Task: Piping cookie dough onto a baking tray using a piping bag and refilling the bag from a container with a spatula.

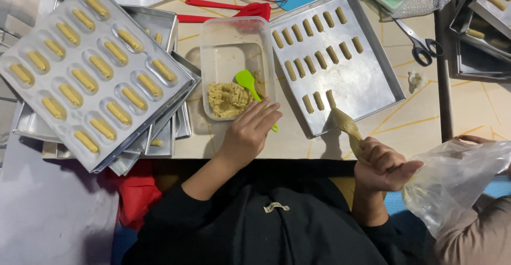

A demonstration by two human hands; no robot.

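Head view, left hand point(250, 132) fingers loosely spread on plastic tub point(237, 68), right hand point(384, 164) fisted around piping bag point(346, 126)

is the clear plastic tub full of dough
No, the clear plastic tub is mostly bare, with only a small lump of dough in its near corner beside the green spatula.
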